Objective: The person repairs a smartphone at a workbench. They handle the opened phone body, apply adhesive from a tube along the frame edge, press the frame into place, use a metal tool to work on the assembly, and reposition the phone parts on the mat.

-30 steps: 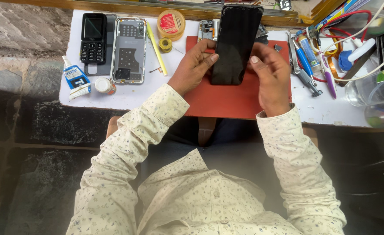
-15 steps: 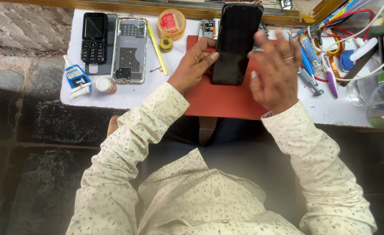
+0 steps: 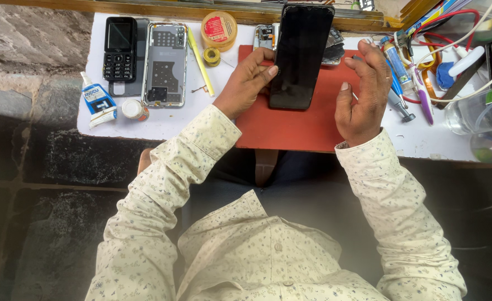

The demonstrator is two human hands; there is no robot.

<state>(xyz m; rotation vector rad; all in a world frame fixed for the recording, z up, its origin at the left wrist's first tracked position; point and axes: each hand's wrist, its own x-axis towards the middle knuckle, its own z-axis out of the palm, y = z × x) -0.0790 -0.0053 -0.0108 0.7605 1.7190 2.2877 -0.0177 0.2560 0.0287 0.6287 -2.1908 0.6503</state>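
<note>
Red mat [image 3: 290, 125] w/ glossy black phone [image 3: 300, 56]

1. A second ago our right hand [image 3: 360, 92] gripped the right edge of the black phone [image 3: 300, 56]; now it has let go and hangs apart from it, fingers loosely curled, palm turned toward the phone.
2. Half a second ago that hand was spread flat over the red mat [image 3: 299, 122]; it has since lifted and drawn a little to the right.
3. Our left hand [image 3: 248, 81] alone now holds the phone, thumb on its left edge.
4. The phone has tipped slightly, its top leaning further right.
</note>
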